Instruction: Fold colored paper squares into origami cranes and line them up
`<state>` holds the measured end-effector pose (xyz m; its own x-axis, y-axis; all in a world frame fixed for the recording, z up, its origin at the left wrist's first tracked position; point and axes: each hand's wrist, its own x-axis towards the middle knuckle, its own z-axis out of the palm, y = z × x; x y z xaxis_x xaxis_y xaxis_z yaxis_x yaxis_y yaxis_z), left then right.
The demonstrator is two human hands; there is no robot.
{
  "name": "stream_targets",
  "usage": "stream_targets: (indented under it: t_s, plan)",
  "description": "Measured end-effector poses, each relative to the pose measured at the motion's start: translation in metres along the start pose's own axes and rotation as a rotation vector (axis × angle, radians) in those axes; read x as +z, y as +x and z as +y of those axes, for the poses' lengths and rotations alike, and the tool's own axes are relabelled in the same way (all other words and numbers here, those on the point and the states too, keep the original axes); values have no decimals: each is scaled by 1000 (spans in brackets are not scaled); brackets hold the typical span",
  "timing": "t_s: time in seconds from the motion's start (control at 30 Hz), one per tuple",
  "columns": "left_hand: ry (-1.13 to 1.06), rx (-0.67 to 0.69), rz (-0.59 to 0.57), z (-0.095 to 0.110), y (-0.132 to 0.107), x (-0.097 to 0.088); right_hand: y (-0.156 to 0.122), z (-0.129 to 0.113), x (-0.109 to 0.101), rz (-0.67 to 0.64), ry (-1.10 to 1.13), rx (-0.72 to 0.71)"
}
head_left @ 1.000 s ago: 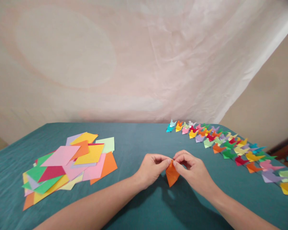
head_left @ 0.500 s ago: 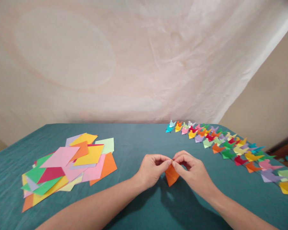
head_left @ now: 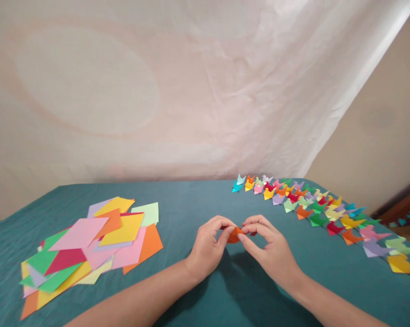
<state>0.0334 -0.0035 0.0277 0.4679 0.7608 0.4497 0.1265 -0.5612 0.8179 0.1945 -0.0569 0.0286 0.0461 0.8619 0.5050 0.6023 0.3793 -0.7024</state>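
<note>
A small folded piece of orange paper is held between my hands, a little above the table. My left hand pinches its left side between thumb and fingers. On the other side, my right hand grips the right edge with its thumb and fingertips. The fingers cover both ends of the paper, so its full shape is hidden. Dark shadows of both hands fall on the cloth below.
Loose coloured paper squares lie in an overlapping pile at the left. Rows of small folded paper birds stand along the right side. A teal cloth covers the table, and a pale sheet hangs behind it.
The orange paper pointed downward below my fingertips before; now it is turned up and shows as a smaller, flatter shape between them. The view has shifted slightly.
</note>
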Motion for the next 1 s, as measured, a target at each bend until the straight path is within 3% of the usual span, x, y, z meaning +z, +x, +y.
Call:
stream_targets:
  t_s: [0.43, 0.7, 1.0]
  plan:
    - [161, 167, -26, -8, 2, -4, 3, 6, -2, 46, -76, -43]
    - [181, 221, -54, -8, 0, -3, 3, 2, -3, -87, -36, -65]
    - [170, 253, -56, -7, 1, -4, 2, 3, -2, -82, -90, -75]
